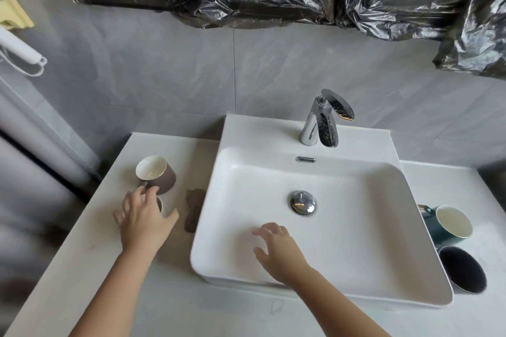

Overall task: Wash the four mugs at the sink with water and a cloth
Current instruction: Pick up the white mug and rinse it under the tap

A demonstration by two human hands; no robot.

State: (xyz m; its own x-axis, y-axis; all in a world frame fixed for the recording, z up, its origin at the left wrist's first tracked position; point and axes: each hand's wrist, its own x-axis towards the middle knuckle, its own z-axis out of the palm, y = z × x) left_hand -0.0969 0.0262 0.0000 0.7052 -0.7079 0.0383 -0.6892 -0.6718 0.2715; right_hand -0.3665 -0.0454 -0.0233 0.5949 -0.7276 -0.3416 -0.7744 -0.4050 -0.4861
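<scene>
Both hands out at the sink (246, 128).
Our left hand (142, 220) lies palm-down left of the sink, fingers splayed over a hidden mug (161, 204); whether it grips, we cannot tell. The brown mug (161, 176) is just behind, the cloth (193, 209) beside the sink. Our right hand (276, 249) hangs spread over the sink, holding nothing. The teal mug (443, 230) and black mug (462, 271) stand right of the sink.
</scene>
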